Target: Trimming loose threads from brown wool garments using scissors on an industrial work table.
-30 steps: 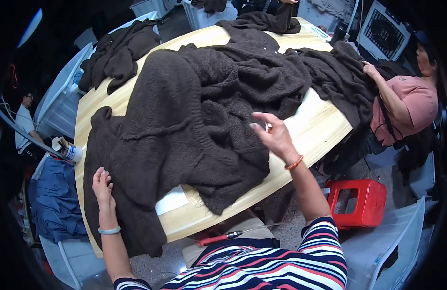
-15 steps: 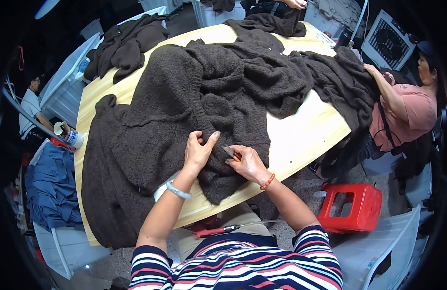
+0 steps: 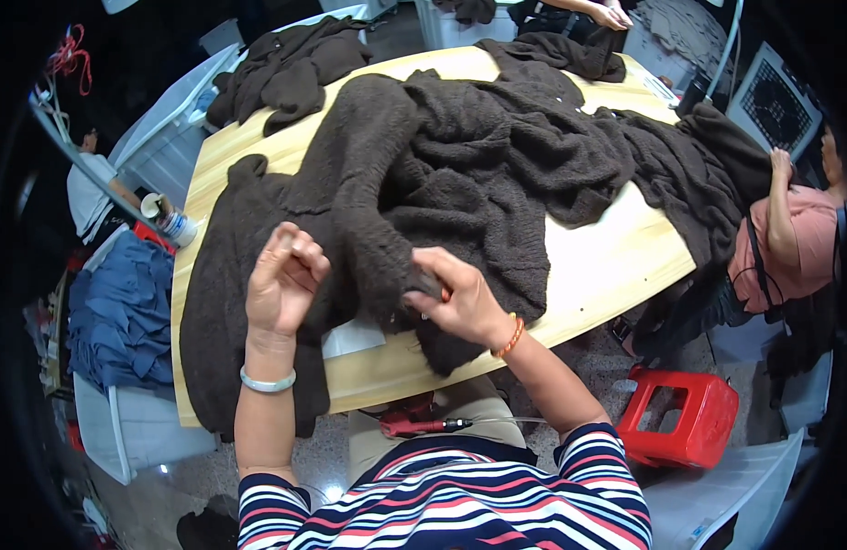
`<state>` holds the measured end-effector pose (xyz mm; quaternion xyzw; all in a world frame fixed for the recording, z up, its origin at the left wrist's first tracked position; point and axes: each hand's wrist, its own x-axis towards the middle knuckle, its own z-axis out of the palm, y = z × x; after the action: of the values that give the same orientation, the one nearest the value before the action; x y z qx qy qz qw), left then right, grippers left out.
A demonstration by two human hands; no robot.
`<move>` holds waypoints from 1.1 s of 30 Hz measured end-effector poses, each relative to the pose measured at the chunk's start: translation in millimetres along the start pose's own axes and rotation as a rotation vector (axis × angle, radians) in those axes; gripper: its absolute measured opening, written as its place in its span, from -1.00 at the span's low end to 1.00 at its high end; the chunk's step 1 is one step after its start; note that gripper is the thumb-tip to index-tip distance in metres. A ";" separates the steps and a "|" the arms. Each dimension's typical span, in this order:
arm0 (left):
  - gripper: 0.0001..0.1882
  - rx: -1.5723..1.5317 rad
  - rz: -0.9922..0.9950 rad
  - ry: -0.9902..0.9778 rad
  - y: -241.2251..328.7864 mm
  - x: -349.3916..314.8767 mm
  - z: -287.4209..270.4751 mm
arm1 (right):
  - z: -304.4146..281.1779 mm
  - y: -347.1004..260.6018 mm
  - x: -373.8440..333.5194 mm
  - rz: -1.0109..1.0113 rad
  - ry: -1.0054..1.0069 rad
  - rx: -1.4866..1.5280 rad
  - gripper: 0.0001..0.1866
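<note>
A large dark brown knit garment (image 3: 368,156) lies heaped over the wooden table in front of me. My right hand (image 3: 465,298) is closed at its ribbed edge, gripping the fabric. Small thread snips (image 3: 445,295) are tucked in the same hand; only a bit of orange handle shows, and the blade is hidden. My left hand (image 3: 286,280) is raised over the left part of the garment, fingers curled in toward the thumb. Whether a thread or anything else is pinched there is too small to see.
The wooden table (image 3: 616,257) carries more brown knits. A white cup (image 3: 178,227) stands at its left edge, beside a bin of blue cloth (image 3: 121,312). At right are a red stool (image 3: 685,417) and a person in pink (image 3: 790,238) handling fabric. A red tool (image 3: 410,424) hangs at my lap.
My left hand has come off the fabric and moved left, fingers curled. My right hand, earlier showing the snips' blade, now grips the garment's edge. The view has shifted slightly.
</note>
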<state>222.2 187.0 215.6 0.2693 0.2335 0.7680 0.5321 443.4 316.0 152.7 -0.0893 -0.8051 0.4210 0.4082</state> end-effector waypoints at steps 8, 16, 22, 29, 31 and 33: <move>-0.52 0.522 -0.251 0.309 -54.7 -22.9 -39.3 | 50.4 22.7 3.4 0.360 -0.259 0.641 -0.57; -0.25 1.151 -0.219 0.286 -104.4 -13.4 -58.9 | 21.7 34.9 -13.5 0.718 -0.016 0.618 -0.76; -0.31 2.053 0.178 0.117 -124.2 -17.0 -36.5 | 15.7 39.2 -34.5 0.647 0.026 0.562 -0.78; -0.80 0.369 -0.156 0.337 -52.6 -9.4 -50.6 | 45.0 20.0 -41.4 0.200 -0.242 -0.168 -0.33; -0.76 0.228 -0.077 0.359 -19.3 -12.2 -25.0 | 49.6 19.0 -37.8 0.277 -0.274 -0.192 -0.42; -0.76 0.170 -0.007 0.358 4.0 -17.5 -19.5 | 47.5 24.5 -32.5 0.244 -0.224 -0.309 -0.48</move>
<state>211.6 167.8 200.8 0.1715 0.3891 0.7794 0.4601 424.8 286.8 100.6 -0.2003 -0.8836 0.3462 0.2434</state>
